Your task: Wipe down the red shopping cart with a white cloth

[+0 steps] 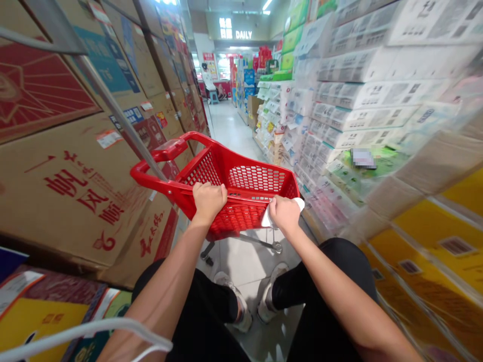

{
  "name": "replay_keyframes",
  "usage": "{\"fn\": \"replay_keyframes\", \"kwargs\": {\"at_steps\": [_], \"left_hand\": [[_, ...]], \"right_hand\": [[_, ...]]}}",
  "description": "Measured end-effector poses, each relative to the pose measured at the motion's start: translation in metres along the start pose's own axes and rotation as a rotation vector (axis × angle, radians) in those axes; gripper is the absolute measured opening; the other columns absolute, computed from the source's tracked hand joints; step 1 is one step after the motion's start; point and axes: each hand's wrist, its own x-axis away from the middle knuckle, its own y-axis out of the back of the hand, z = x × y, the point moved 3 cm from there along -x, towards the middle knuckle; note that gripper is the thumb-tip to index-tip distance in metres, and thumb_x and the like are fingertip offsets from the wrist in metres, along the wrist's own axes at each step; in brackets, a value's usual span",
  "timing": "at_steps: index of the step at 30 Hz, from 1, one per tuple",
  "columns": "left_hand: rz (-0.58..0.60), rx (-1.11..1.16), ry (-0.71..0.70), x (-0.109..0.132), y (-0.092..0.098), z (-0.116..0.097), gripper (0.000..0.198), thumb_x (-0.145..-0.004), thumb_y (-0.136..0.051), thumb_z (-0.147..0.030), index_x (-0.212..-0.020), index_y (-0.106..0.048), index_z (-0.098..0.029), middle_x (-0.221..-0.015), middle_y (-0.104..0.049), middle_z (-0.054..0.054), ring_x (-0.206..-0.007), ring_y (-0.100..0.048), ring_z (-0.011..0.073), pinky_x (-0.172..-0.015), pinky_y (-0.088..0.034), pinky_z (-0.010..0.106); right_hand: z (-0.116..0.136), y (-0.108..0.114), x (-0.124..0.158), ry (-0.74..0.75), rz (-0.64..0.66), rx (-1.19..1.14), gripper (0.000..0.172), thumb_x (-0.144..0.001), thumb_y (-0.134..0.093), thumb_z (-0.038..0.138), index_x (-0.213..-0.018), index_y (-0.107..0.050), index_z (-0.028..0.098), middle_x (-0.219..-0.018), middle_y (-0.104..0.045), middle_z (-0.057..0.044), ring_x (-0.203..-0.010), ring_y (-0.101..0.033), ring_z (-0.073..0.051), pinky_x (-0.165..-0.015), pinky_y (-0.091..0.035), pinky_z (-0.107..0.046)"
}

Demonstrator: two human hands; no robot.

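Note:
A red plastic shopping cart (241, 176) with a mesh basket stands in the aisle in front of me. My left hand (209, 198) is closed round the cart's near rim. My right hand (284, 212) is closed on the rim's right end, with a small white object (300, 202) pinched under the fingers; I cannot make out what it is. The basket looks empty as far as its inside shows. My legs in black trousers and light shoes are below the cart.
Stacked brown cardboard cartons (71, 191) wall the left side. Shelves of white packaged goods (358, 100) and yellow boxes (445, 236) line the right. The tiled aisle (230, 130) runs ahead to a far display. A white cable (86, 332) crosses the lower left.

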Motion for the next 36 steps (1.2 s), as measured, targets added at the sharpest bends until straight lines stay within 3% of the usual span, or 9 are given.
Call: {"fn": "replay_keyframes", "kwargs": {"at_steps": [5, 9, 15, 21, 26, 28, 30, 33, 36], "left_hand": [[0.009, 0.018, -0.042, -0.008, 0.002, -0.001, 0.046, -0.092, -0.040, -0.037, -0.070, -0.075, -0.015, -0.066, -0.068, 0.013, -0.074, -0.059, 0.0257, -0.080, -0.030, 0.044], [0.006, 0.053, -0.091, -0.011, -0.001, 0.011, 0.037, -0.085, -0.047, -0.037, -0.064, -0.072, -0.020, -0.061, -0.065, 0.009, -0.072, -0.057, 0.0235, -0.078, -0.029, 0.042], [0.013, 0.034, -0.152, -0.011, -0.014, 0.040, 0.033, -0.082, -0.049, -0.036, -0.062, -0.070, -0.022, -0.059, -0.062, 0.007, -0.069, -0.055, 0.0227, -0.075, -0.029, 0.041], [0.052, 0.042, -0.189, -0.021, -0.019, 0.057, 0.032, -0.083, -0.048, -0.035, -0.061, -0.066, -0.021, -0.061, -0.058, 0.007, -0.070, -0.053, 0.0220, -0.078, -0.031, 0.042], [0.129, 0.101, -0.144, -0.030, -0.019, 0.063, 0.028, -0.085, -0.050, -0.034, -0.065, -0.064, -0.020, -0.075, -0.063, 0.009, -0.093, -0.052, 0.0265, -0.094, -0.032, 0.049], [0.082, 0.135, -0.029, -0.026, -0.014, 0.050, 0.021, -0.085, -0.052, -0.032, -0.080, -0.068, -0.019, -0.114, -0.065, 0.013, -0.115, -0.046, 0.0330, -0.102, -0.028, 0.056], [-0.034, 0.242, 0.290, -0.015, -0.008, 0.029, 0.031, -0.081, -0.060, -0.030, -0.110, -0.066, -0.020, -0.152, -0.037, 0.017, -0.135, -0.031, 0.0419, -0.107, -0.025, 0.062], [-0.096, 0.493, 0.701, 0.011, -0.007, -0.019, 0.086, -0.075, -0.069, -0.034, -0.151, -0.030, -0.023, -0.162, -0.005, 0.021, -0.145, -0.017, 0.0461, -0.111, -0.025, 0.065], [-0.033, 0.747, 0.987, 0.033, -0.022, -0.059, 0.103, -0.075, -0.068, -0.030, -0.156, -0.007, -0.020, -0.160, -0.009, 0.026, -0.147, -0.022, 0.0432, -0.114, -0.029, 0.061]], "right_hand": [[0.046, 0.003, -0.012, 0.082, 0.114, -0.038, 0.039, -0.102, -0.033, 0.036, -0.089, -0.065, 0.017, -0.086, -0.073, -0.009, -0.079, -0.064, -0.021, -0.077, -0.035, -0.031], [0.055, 0.010, -0.014, 0.196, 0.265, -0.019, 0.043, -0.103, -0.030, 0.042, -0.099, -0.065, 0.017, -0.092, -0.074, -0.011, -0.081, -0.067, -0.022, -0.077, -0.040, -0.030], [0.033, 0.028, 0.003, 0.357, 0.395, 0.057, 0.054, -0.103, -0.025, 0.054, -0.114, -0.062, 0.016, -0.093, -0.074, -0.013, -0.087, -0.070, -0.026, -0.078, -0.047, -0.033], [-0.003, 0.029, 0.022, 0.421, 0.456, 0.083, 0.061, -0.102, -0.022, 0.061, -0.108, -0.063, 0.017, -0.087, -0.073, -0.013, -0.079, -0.070, -0.025, -0.073, -0.046, -0.032], [-0.021, 0.026, 0.028, 0.655, 0.462, 0.043, 0.056, -0.102, -0.030, 0.060, -0.100, -0.063, 0.015, -0.083, -0.072, -0.012, -0.079, -0.067, -0.023, -0.078, -0.042, -0.032], [-0.019, 0.025, 0.028, 0.658, 0.452, 0.042, 0.055, -0.102, -0.031, 0.059, -0.100, -0.063, 0.015, -0.084, -0.072, -0.013, -0.079, -0.067, -0.022, -0.076, -0.041, -0.032], [-0.011, 0.023, 0.029, 0.614, 0.448, 0.058, 0.053, -0.103, -0.032, 0.058, -0.101, -0.063, 0.014, -0.082, -0.072, -0.013, -0.078, -0.067, -0.022, -0.075, -0.040, -0.031], [0.007, 0.022, 0.036, 0.544, 0.425, 0.065, 0.048, -0.102, -0.037, 0.055, -0.102, -0.063, 0.014, -0.081, -0.072, -0.012, -0.077, -0.067, -0.023, -0.075, -0.040, -0.031], [0.028, 0.020, 0.045, 0.477, 0.387, 0.067, 0.042, -0.102, -0.041, 0.051, -0.103, -0.063, 0.015, -0.082, -0.072, -0.013, -0.078, -0.068, -0.023, -0.076, -0.040, -0.031]]}}
